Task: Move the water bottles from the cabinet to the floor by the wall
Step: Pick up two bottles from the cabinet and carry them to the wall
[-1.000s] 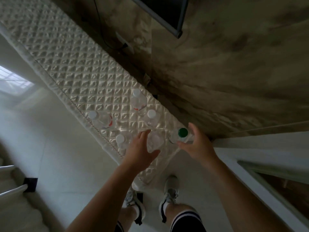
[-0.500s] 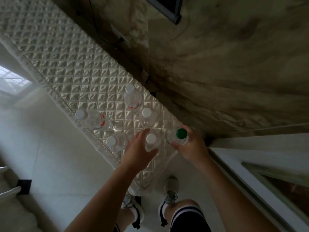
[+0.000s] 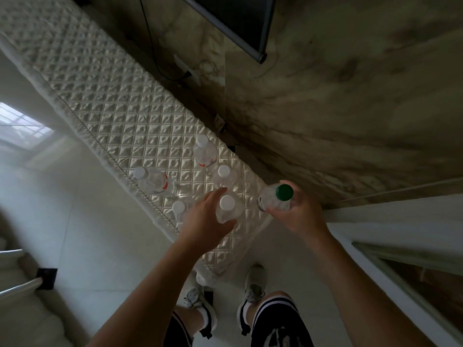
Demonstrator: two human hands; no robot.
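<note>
Several clear water bottles stand on the cabinet top, which is covered by a quilted white cloth (image 3: pixel 120 113). My right hand (image 3: pixel 297 214) grips a green-capped bottle (image 3: pixel 284 192) at the cabinet's near right corner. My left hand (image 3: pixel 208 221) wraps round a white-capped bottle (image 3: pixel 227 202) just left of it. Other white-capped bottles stand behind: one (image 3: pixel 223 171) close by, one (image 3: pixel 204 149) farther back, one (image 3: pixel 152 179) near the front edge and one (image 3: pixel 179 207) partly behind my left hand.
A marbled wall (image 3: pixel 338 108) runs behind the cabinet, with a dark screen (image 3: pixel 240 18) and a cable above. The pale tiled floor (image 3: pixel 75 221) lies to the left. A white door frame (image 3: pixel 388 221) is at the right. My shoes (image 3: pixel 253 289) stand below the cabinet end.
Both hands have closed round their bottles. The green-capped bottle sits higher in my right hand than before. The view has shifted slightly.
</note>
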